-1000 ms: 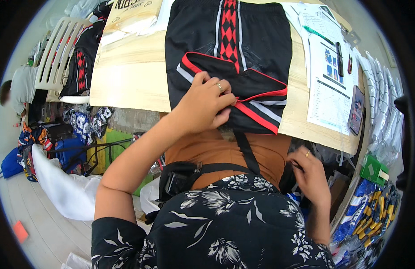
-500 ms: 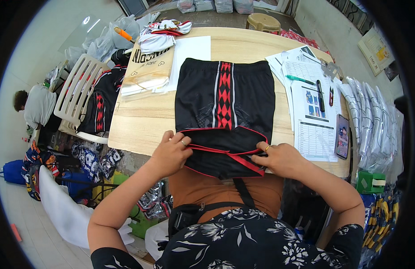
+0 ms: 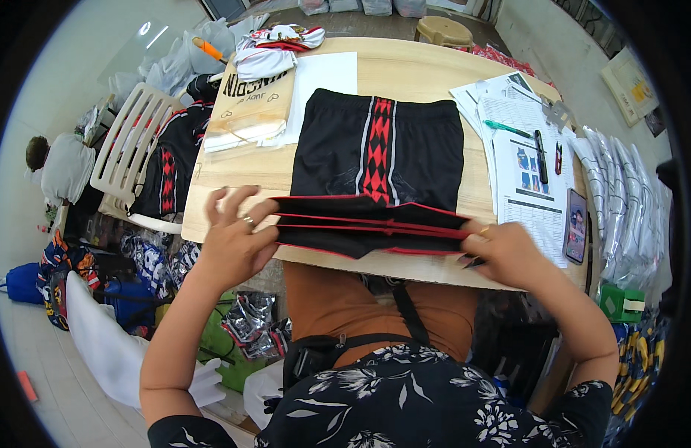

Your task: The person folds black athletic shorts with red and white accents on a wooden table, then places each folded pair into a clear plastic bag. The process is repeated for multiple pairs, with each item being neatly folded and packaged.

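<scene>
Black shorts (image 3: 420, 145) with a red diamond side stripe lie on the table, waistband at the far side. Their red-edged leg openings face me and are stretched wide sideways, with the inner fabric showing. At the left end of the hem is my left hand (image 3: 237, 235), thumb and fingers pinching the edge while other fingers stand apart. My right hand (image 3: 506, 252) grips the hem's right end with its fingers closed, slightly smeared by motion. Both hands wear a ring.
Printed sheets (image 3: 525, 213), a black pen (image 3: 540, 157), a green pen (image 3: 507, 128) and a phone (image 3: 575, 225) lie at the right. A packaged garment (image 3: 256, 108) is at the far left. Dark clothes hang over a white chair (image 3: 129, 142). Plastic-wrapped packs (image 3: 622, 194) stand right of the table.
My hands have moved apart, pulling the hem out to both sides. The leg openings have changed from a rounded gap to a wide, flatter shape.
</scene>
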Motion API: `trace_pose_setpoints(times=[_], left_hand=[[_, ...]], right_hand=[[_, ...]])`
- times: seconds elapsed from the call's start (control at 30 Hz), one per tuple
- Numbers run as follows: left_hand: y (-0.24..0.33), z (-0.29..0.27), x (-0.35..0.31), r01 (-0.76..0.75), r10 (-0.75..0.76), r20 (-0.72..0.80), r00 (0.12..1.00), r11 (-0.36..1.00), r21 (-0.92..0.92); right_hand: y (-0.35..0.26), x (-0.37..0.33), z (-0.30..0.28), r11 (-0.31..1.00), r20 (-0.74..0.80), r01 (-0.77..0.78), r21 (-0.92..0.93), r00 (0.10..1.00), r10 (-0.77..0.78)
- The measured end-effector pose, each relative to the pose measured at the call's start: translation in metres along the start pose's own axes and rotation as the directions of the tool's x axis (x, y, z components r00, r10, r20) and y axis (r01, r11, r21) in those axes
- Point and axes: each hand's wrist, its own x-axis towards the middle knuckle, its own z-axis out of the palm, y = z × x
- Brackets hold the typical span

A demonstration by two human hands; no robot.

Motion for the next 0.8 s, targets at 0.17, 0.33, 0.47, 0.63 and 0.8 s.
trace_pose_setpoints(times=[0.17,0.33,0.47,0.63,0.8], left_hand=[[0.024,-0.006,-0.02,0.091,0.019,0.243,0.97,0.895,-0.436],[0.015,0.015,-0.024,0.353,-0.124,0.337,0.933,0.5,-0.791],[-0.014,0.052,0.017,0.565,-0.311,0.535,0.786,0.008,-0.825],[-0.004,0.125,0.061,0.555,-0.567,0.212,0.796,0.546,-0.627],[0.01,0.144,0.074,0.626,-0.658,0.241,0.713,0.445,-0.64]], right_hand=[[0.002,-0.032,-0.008,0.909,0.0,-0.037,0.414,0.999,0.041],[0.008,-0.033,0.018,0.598,-0.003,-0.045,0.8,0.997,0.079],[0.031,0.016,0.019,0.353,-0.044,-0.171,0.92,0.849,0.526],[0.051,0.051,0.047,0.694,-0.263,-0.326,0.642,0.756,0.599],[0.07,0.048,0.058,0.747,-0.196,-0.354,0.562,0.821,0.537]])
